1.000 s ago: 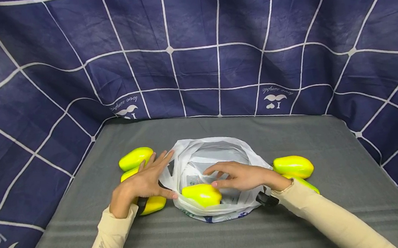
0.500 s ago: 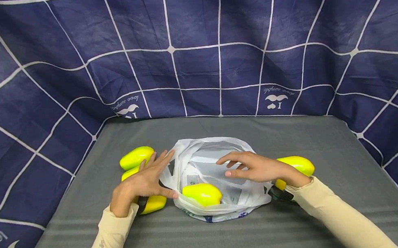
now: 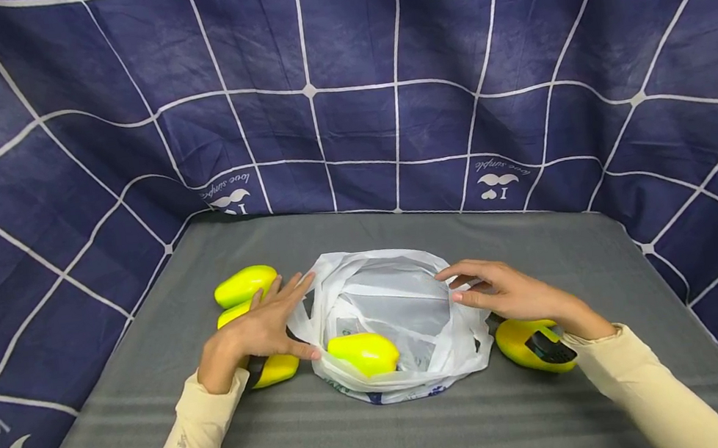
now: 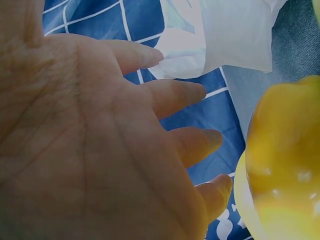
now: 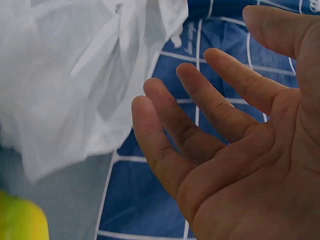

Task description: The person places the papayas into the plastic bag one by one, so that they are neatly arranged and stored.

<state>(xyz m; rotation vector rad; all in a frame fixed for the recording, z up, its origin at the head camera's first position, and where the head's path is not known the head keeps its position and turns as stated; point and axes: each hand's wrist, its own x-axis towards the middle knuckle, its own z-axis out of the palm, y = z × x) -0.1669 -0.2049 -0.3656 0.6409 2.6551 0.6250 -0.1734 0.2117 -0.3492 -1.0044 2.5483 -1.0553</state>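
Observation:
A white plastic bag stands with its mouth gaping upward between my hands. Inside, at its near left, lies a glossy yellow-green fruit, mango-like in shape. My left hand has its fingers spread at the bag's left rim, with the thumb tip at the plastic. Over the right rim hovers my right hand, fingers loosely bent and nothing held; the right wrist view shows its palm apart from the bag. Left of the bag, another such fruit lies beyond my left hand, and more yellow shows partly hidden beneath it.
A yellow fruit lies right of the bag, partly covered by the black device at my right wrist. Grey cloth covers the table. A blue curtain with white lines hangs behind and along the sides.
My right hand has drawn back to the right, from above the fruit in the bag to the bag's right rim. My left hand and the fruit in the bag stay put.

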